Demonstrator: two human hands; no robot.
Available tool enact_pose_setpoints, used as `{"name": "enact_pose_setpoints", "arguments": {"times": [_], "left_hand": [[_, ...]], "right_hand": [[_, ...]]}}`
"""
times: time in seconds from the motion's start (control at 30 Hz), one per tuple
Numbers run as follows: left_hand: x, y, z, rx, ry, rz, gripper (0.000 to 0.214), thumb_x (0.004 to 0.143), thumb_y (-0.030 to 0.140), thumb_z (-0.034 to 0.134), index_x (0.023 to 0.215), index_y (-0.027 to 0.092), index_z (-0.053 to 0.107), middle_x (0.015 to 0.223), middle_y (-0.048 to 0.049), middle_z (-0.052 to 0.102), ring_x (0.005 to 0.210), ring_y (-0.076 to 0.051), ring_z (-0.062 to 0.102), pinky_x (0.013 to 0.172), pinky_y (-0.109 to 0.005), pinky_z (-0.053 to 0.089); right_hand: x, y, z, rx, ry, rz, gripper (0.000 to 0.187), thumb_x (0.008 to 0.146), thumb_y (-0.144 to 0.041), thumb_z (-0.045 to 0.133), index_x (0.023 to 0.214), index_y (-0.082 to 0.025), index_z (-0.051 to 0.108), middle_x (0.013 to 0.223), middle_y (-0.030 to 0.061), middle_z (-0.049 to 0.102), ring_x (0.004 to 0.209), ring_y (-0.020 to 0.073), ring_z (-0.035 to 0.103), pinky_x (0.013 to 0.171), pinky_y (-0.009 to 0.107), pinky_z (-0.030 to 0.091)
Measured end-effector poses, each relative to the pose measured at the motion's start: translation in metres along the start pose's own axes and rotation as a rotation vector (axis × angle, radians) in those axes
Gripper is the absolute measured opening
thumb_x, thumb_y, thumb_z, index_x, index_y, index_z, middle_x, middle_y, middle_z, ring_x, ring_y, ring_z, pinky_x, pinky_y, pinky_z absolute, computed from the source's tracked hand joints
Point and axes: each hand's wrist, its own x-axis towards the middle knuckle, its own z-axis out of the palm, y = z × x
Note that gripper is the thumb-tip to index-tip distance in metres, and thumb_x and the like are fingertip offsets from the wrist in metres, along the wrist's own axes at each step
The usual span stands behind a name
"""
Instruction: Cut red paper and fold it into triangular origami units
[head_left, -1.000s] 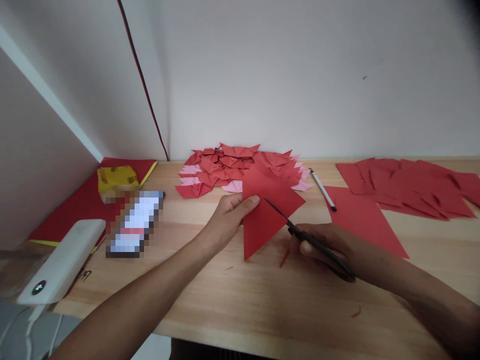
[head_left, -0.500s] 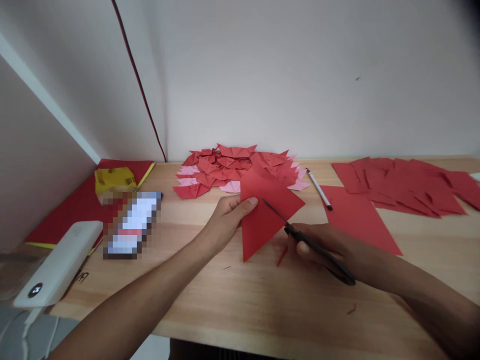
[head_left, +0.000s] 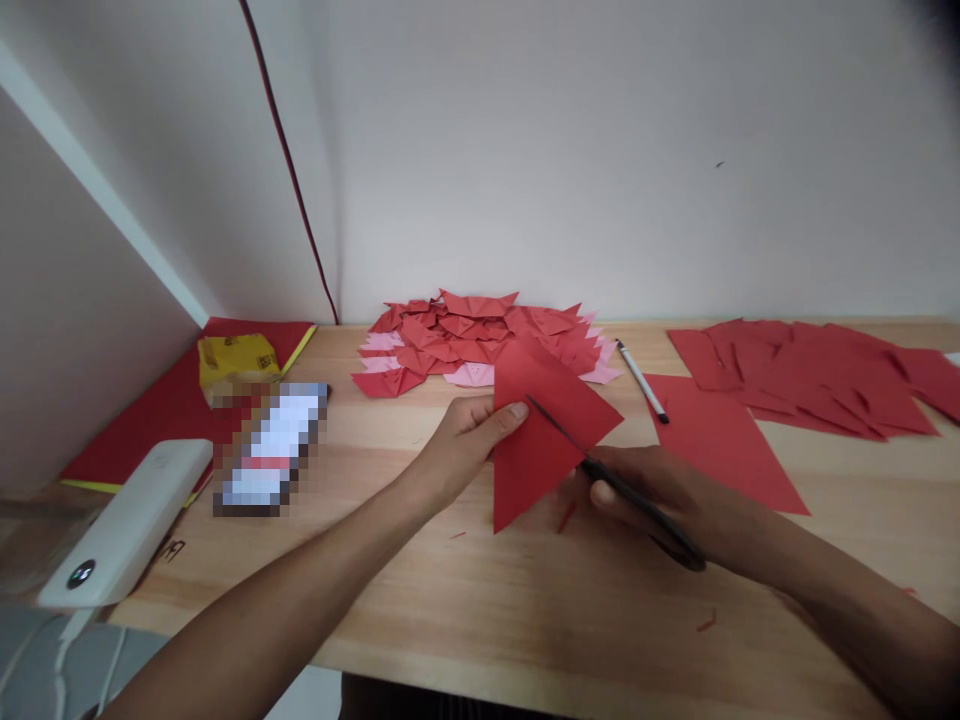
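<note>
A square sheet of red paper [head_left: 551,400] is pinched by its left side in my left hand [head_left: 472,435], thumb on top. My right hand [head_left: 645,490] grips black-handled scissors [head_left: 637,505]. One scissor blade lies across the face of the paper, pointing up and left toward my left thumb; the other blade is hidden beneath the sheet. Behind the paper lies a pile of folded red and pink paper pieces [head_left: 465,335]. Small red paper scraps [head_left: 566,517] lie on the wooden table under my hands.
On the right are a heap of red paper sheets [head_left: 810,375], a single red sheet [head_left: 727,440] and a white pen [head_left: 641,380]. The left side holds a phone [head_left: 274,450], a white power bank [head_left: 131,525] with a cable, and a yellow packet [head_left: 238,362] on dark red sheets.
The paper and my left hand have shifted slightly right in view, and the scissor blade sits a little further across the sheet. The whole scene has also drifted slightly right with the camera.
</note>
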Motion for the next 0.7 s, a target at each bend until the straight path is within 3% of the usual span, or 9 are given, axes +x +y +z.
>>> {"name": "enact_pose_setpoints", "arguments": {"times": [0.17, 0.33, 0.53, 0.7], "left_hand": [[0.000, 0.000, 0.000, -0.018, -0.001, -0.007, 0.026, 0.080, 0.037, 0.067, 0.079, 0.011, 0.069, 0.074, -0.0045, 0.069, 0.066, -0.011, 0.060, 0.065, -0.021, 0.042], [0.000, 0.000, 0.001, -0.040, 0.001, -0.008, 0.025, 0.079, 0.036, 0.068, 0.078, 0.011, 0.068, 0.073, -0.0039, 0.069, 0.066, -0.011, 0.060, 0.064, -0.020, 0.043], [0.000, 0.000, 0.000, -0.060, -0.005, -0.014, 0.022, 0.080, 0.034, 0.067, 0.079, 0.012, 0.070, 0.074, -0.0043, 0.069, 0.067, -0.010, 0.061, 0.067, -0.021, 0.045], [0.000, 0.002, 0.001, -0.056, 0.002, -0.039, 0.022, 0.079, 0.033, 0.068, 0.078, 0.011, 0.070, 0.075, -0.0051, 0.070, 0.068, -0.011, 0.062, 0.066, -0.020, 0.045]], "right_hand": [[0.001, -0.001, 0.001, 0.044, 0.027, -0.010, 0.045, 0.090, -0.053, 0.043, 0.079, -0.017, 0.067, 0.071, 0.0017, 0.055, 0.061, 0.0130, 0.046, 0.057, 0.025, 0.036], [0.001, 0.005, 0.006, 0.090, 0.053, 0.040, 0.041, 0.090, -0.051, 0.045, 0.081, -0.017, 0.067, 0.058, -0.0023, 0.044, 0.052, 0.0106, 0.039, 0.048, 0.023, 0.029], [0.004, 0.015, 0.007, 0.069, 0.077, 0.027, 0.035, 0.088, -0.048, 0.051, 0.075, -0.018, 0.064, 0.057, -0.0033, 0.046, 0.049, 0.0090, 0.039, 0.045, 0.021, 0.030], [0.005, 0.021, 0.008, 0.061, 0.080, 0.052, 0.033, 0.086, -0.049, 0.053, 0.080, -0.018, 0.065, 0.057, -0.0039, 0.047, 0.045, 0.0080, 0.038, 0.042, 0.021, 0.028]]}}
